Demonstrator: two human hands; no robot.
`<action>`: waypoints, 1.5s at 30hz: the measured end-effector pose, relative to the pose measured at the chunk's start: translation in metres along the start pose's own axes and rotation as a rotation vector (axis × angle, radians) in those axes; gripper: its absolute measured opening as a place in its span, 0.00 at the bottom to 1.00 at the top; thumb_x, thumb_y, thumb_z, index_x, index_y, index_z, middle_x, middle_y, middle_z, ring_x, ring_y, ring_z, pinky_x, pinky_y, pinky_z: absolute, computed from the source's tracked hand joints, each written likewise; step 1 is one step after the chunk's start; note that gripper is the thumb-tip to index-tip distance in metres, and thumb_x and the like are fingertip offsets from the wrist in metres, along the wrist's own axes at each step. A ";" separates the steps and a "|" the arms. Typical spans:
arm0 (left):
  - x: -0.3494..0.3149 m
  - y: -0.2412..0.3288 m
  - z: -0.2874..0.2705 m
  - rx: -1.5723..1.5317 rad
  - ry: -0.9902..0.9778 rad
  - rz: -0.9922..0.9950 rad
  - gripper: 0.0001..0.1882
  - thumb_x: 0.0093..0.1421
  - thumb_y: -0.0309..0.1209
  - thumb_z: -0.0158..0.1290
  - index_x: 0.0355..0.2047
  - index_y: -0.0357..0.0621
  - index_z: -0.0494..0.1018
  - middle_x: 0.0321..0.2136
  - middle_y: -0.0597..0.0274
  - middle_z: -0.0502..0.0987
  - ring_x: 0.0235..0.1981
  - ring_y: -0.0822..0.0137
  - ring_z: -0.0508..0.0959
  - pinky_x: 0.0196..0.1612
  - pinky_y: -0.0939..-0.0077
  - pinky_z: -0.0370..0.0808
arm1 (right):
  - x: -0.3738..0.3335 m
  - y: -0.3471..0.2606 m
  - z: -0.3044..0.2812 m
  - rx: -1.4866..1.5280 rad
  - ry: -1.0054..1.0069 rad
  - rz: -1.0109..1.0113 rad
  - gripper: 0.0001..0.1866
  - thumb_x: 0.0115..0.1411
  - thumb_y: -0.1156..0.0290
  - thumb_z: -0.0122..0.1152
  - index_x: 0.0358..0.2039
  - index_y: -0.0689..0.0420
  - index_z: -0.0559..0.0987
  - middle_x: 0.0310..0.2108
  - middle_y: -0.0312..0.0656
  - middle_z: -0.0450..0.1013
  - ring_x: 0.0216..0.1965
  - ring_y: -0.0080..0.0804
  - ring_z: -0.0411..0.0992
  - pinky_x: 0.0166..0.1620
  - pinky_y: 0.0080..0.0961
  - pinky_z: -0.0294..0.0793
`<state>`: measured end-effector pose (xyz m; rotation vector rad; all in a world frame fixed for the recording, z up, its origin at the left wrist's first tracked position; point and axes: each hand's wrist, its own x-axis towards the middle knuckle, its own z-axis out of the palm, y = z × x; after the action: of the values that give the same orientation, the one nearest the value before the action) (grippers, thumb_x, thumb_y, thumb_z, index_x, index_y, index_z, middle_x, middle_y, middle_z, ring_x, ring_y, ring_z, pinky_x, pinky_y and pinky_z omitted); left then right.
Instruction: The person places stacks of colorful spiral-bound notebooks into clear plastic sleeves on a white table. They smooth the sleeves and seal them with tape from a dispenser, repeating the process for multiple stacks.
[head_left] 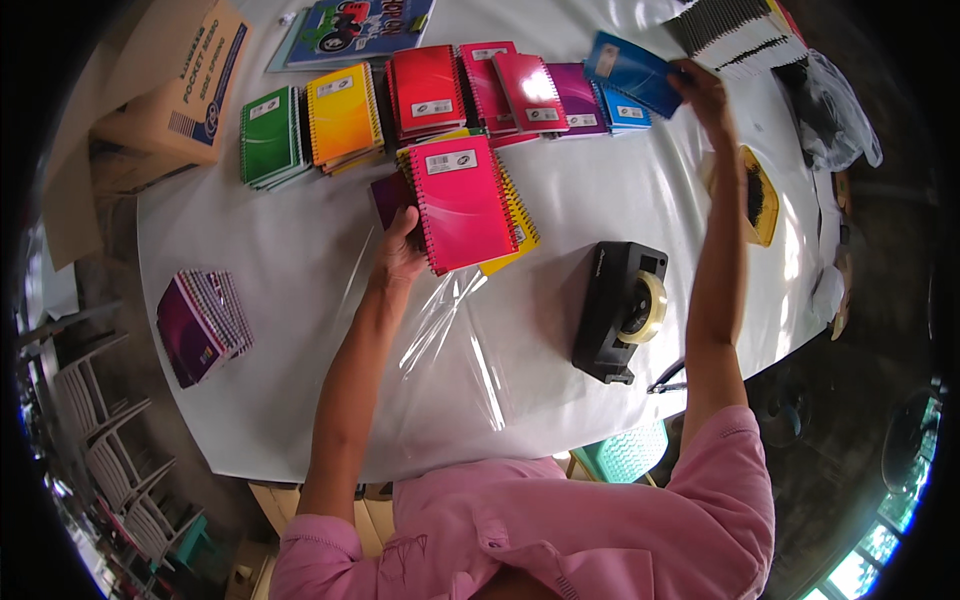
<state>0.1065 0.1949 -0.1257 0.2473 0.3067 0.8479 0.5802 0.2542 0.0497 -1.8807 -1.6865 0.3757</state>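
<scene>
My left hand (pixel 402 246) is closed on a small stack of spiral notebooks, with a pink notebook (pixel 465 205) on top and a yellow notebook (pixel 522 225) and a purple one (pixel 390 198) showing at its edges. At the far right, my right hand (pixel 703 92) grips a blue notebook (pixel 630 72) by its right end, raised over the blue notebooks (pixel 626 112). Along the back stand piles of green notebooks (pixel 272 135), yellow notebooks (pixel 342 112), red notebooks (pixel 425 88), pink notebooks (pixel 530 90) and purple notebooks (pixel 578 95).
A black tape dispenser (pixel 605 310) stands right of centre, near a yellow tray (pixel 763 205). Clear plastic film (pixel 450 330) lies in front of my left hand. Bundled purple notebooks (pixel 195 330) sit at left, below a cardboard box (pixel 170 120). A notebook stack (pixel 735 40) and plastic bag (pixel 835 110) occupy the far right.
</scene>
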 end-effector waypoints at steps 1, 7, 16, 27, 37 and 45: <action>-0.004 0.001 0.003 0.014 0.006 0.006 0.36 0.49 0.41 0.67 0.56 0.44 0.66 0.49 0.62 0.74 0.51 0.64 0.74 0.54 0.64 0.73 | -0.005 -0.049 -0.013 -0.037 -0.031 -0.222 0.10 0.62 0.67 0.58 0.43 0.54 0.80 0.35 0.40 0.78 0.34 0.24 0.77 0.40 0.23 0.77; -0.010 -0.006 0.026 0.032 -0.051 -0.065 0.40 0.48 0.45 0.67 0.58 0.44 0.64 0.50 0.59 0.74 0.51 0.62 0.74 0.54 0.63 0.73 | -0.039 -0.240 0.051 0.158 -0.912 -0.605 0.21 0.55 0.60 0.65 0.49 0.53 0.78 0.49 0.44 0.74 0.53 0.40 0.70 0.55 0.33 0.70; -0.052 0.018 0.076 0.345 -0.090 -0.191 0.43 0.43 0.43 0.70 0.56 0.39 0.64 0.46 0.53 0.75 0.47 0.62 0.76 0.52 0.65 0.73 | -0.198 -0.206 0.110 1.132 -0.510 0.455 0.52 0.38 0.61 0.80 0.60 0.65 0.60 0.56 0.53 0.64 0.59 0.43 0.63 0.61 0.38 0.63; -0.135 0.036 0.155 1.256 -0.170 0.345 0.60 0.39 0.28 0.70 0.68 0.42 0.44 0.65 0.53 0.56 0.65 0.63 0.57 0.64 0.70 0.57 | -0.280 -0.230 0.159 1.151 -0.112 0.187 0.51 0.32 0.74 0.78 0.59 0.56 0.60 0.49 0.42 0.68 0.53 0.34 0.66 0.55 0.30 0.70; -0.155 -0.031 0.059 1.144 -0.207 0.343 0.66 0.37 0.31 0.71 0.69 0.46 0.36 0.69 0.52 0.41 0.70 0.63 0.41 0.68 0.65 0.42 | -0.335 -0.205 0.204 1.014 -0.228 0.120 0.54 0.33 0.65 0.83 0.59 0.56 0.57 0.54 0.43 0.62 0.57 0.34 0.61 0.59 0.35 0.61; -0.161 -0.036 0.083 1.055 -0.081 0.424 0.64 0.39 0.32 0.71 0.68 0.41 0.39 0.68 0.52 0.46 0.68 0.61 0.51 0.66 0.67 0.51 | -0.325 -0.209 0.197 0.794 -0.299 -0.104 0.58 0.30 0.61 0.84 0.58 0.56 0.56 0.53 0.45 0.61 0.56 0.40 0.61 0.59 0.36 0.60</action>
<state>0.0613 0.0417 -0.0339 1.3622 0.6230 1.0253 0.2468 -0.0098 -0.0384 -1.1813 -1.4797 1.1350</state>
